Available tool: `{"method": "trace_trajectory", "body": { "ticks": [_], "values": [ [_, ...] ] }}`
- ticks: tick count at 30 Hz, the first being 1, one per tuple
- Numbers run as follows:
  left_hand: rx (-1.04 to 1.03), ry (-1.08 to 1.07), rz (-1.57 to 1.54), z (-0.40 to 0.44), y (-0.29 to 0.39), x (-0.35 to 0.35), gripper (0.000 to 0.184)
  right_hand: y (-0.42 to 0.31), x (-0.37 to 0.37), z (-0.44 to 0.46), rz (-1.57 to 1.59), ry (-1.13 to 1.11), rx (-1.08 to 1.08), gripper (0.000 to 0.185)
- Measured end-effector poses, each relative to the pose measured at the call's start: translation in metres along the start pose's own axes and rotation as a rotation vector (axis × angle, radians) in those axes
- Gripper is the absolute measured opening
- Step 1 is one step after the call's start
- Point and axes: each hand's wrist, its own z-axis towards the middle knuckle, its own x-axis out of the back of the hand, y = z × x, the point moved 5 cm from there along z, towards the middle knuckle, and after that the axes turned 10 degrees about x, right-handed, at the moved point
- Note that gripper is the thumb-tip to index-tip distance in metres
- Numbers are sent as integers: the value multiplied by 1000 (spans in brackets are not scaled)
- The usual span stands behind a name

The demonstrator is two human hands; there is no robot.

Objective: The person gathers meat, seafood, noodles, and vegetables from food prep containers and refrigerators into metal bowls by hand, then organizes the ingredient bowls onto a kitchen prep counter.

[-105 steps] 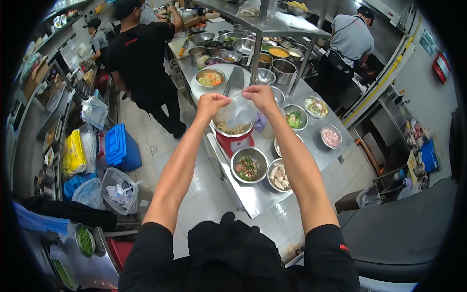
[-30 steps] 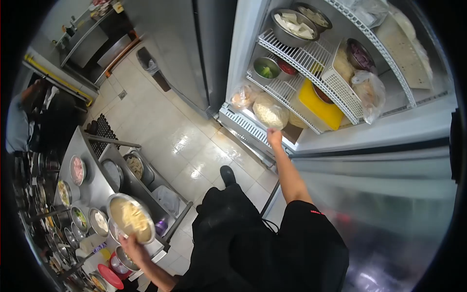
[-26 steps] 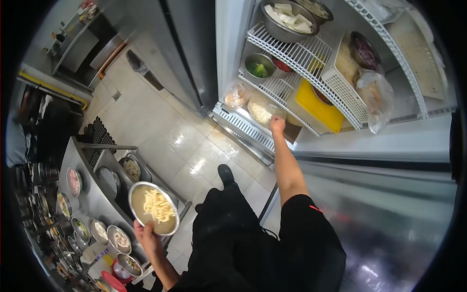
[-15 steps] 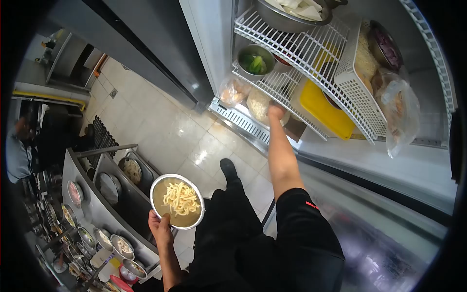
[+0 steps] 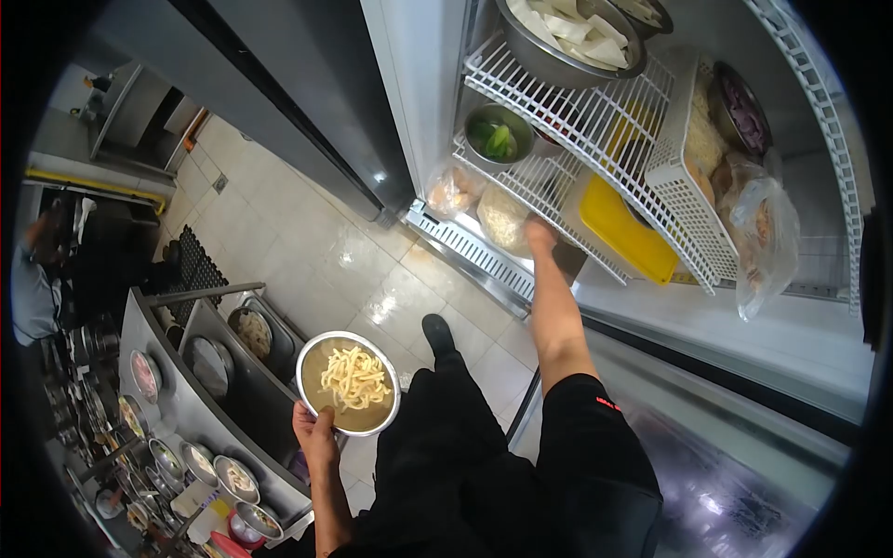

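My left hand (image 5: 317, 434) grips the rim of a round metal bowl (image 5: 397, 402), its thumb over the edge. Thick pale yellow noodle-like strips (image 5: 355, 378) lie in the bowl, which I hold level above the floor. My right arm stretches into an open fridge. Low down, my right hand (image 5: 539, 234) is beside a clear bag of pale, shredded-looking food (image 5: 502, 219), under the wire shelf. The fingers of that hand are mostly hidden, so I cannot make out whether they grip the bag. Another knotted clear bag (image 5: 454, 191) sits to its left.
Wire shelves (image 5: 586, 130) hold a metal bowl of white slabs (image 5: 569, 35), a pot of green vegetables (image 5: 499, 135), a yellow lid (image 5: 625, 228) and a white basket (image 5: 686, 177). At left, a steel counter (image 5: 265, 409) carries several bowls. A person (image 5: 42, 270) stands beyond.
My right hand has shifted slightly right and down in view, beside the bag. The bowl in my left hand has moved a little to the right, and the whole view has shifted slightly.
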Motion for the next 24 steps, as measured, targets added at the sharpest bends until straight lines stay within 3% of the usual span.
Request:
{"method": "trace_trajectory", "body": {
  "ticks": [1, 4, 5, 8, 11, 14, 15, 18, 24],
  "values": [
    [8, 0, 11, 0, 1, -1, 18, 4, -1, -1, -47, 76, 29, 33],
    [13, 10, 28, -1, -3, 3, 19, 37, -37, -6, 984, -327, -651, 27],
    [10, 15, 31, -1, -5, 6, 19, 17, -15, -12, 1251, -182, -735, 22],
    [15, 16, 8, -2, -11, 14, 19, 3, 11, -17, 1536, -111, -793, 20],
    [17, 8, 7, -2, -13, 20, 19, 21, 0, -16, 1455, -72, -601, 22],
    [33, 34, 28, 0, -16, 24, 18, 50, -10, -9, 341, 118, -10, 21],
    [25, 33, 32, 2, -16, 20, 18, 14, 35, -24, 302, 95, 64, 29],
    [23, 32, 54, -2, -20, 17, 17, -20, 48, -28, 92, -144, 273, 30],
    [25, 2, 81, -3, -33, 13, 17, 10, -17, 7, -142, -35, 441, 31]
  ]
}}
